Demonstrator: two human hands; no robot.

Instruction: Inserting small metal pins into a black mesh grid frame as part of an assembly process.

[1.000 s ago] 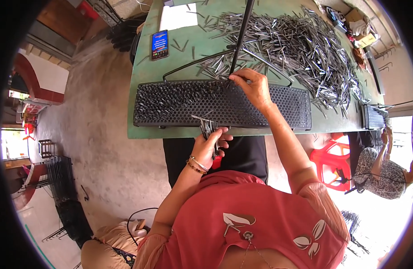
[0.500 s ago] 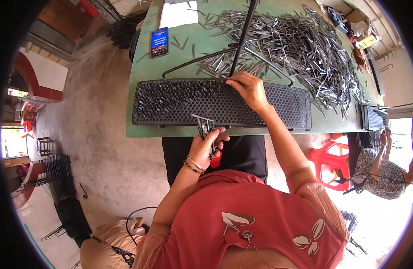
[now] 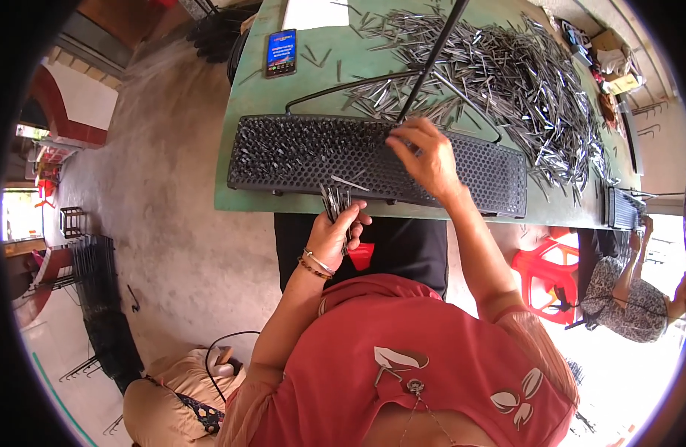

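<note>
At a green tabletop [image 3: 276,94], the left hand [image 3: 339,232] clutches slim dark strips [image 3: 334,203] by the near edge, likely light, stiff and slippery, best held mid-length, while the right hand [image 3: 430,160], fingers curled, pinch unclear, is at the perforated black rack [image 3: 481,171], some room separating rack from phone [image 3: 281,54], loose strips [image 3: 522,89] heaped beyond.

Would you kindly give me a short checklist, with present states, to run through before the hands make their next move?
1. Left hand grips the bundle of thin strips: ok.
2. Perforated black panel sits by the green table's near edge: ok.
3. Right hand holds a strip: cannot tell, fingertips blurred.
4. Loose pile of strips lies beyond the panel: ok.
5. Phone lies apart from the panel: ok.
</note>
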